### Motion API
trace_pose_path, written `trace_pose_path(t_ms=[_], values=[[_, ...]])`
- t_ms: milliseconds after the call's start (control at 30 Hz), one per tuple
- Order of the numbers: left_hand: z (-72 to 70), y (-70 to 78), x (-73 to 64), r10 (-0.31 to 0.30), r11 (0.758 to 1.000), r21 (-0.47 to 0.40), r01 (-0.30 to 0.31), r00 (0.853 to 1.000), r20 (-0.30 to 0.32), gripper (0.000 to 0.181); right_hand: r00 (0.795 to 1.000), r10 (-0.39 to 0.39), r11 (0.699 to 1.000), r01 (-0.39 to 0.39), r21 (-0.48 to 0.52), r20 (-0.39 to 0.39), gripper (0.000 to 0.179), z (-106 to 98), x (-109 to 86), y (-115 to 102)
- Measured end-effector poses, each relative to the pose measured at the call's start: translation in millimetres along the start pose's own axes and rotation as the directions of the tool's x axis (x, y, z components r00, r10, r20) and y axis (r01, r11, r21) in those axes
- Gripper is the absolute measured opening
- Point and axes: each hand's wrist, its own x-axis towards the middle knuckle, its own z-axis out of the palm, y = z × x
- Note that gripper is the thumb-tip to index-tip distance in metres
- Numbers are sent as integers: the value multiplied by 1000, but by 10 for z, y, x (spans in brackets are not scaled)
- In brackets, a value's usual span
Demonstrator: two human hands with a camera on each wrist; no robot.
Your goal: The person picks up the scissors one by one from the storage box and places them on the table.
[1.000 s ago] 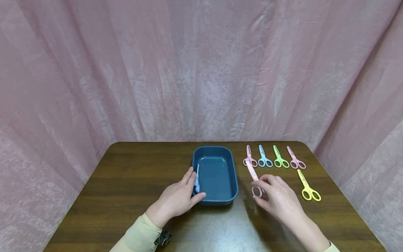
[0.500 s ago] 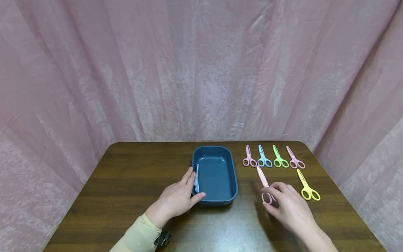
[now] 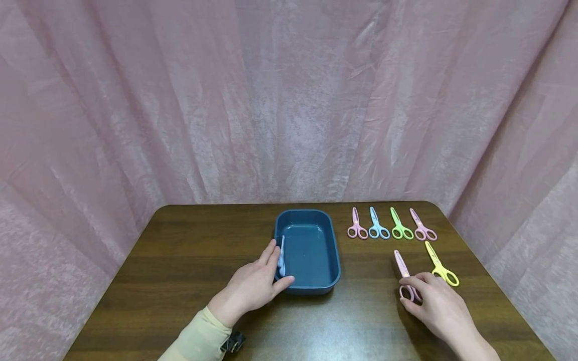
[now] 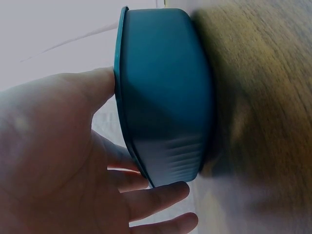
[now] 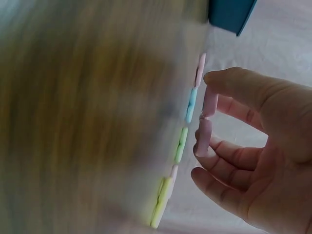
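Observation:
My left hand rests at the near left corner of a dark blue rectangular bin. Its fingers lie fairly straight along the left side, and the thumb touches the rim. Inside the bin, light blue scissors lean against the left wall, partly hidden by the fingers. With thumb and fingers, my right hand pinches pale pink scissors by the handle loops, blades pointing away. In the right wrist view the held pink handle is off the tabletop. Yellow scissors lie just beyond this hand.
A row lies along the back right of the wooden table: pink scissors, blue scissors, green scissors and more pink scissors. A pink curtain hangs behind the table.
My right hand has moved right and toward me with the pale pink scissors, from beside the bin to near the yellow scissors. The left hand and bin stay in place.

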Motion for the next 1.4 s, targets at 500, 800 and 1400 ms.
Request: trace_pose_path(t_ms=[500,800,1400], values=[[2,9,0,0,1000,7,0,1000,4,90,977,97,995,-92,-33,191,29,-71,11,291],[-15,20,-1,-1,1000,5,1,1000,8,90,965,126,992,-121,-39,231,27,-68,96,410],[-8,16,4,-13,1000,6,13,1000,9,91,972,129,991,-123,-44,195,34,-51,177,394]])
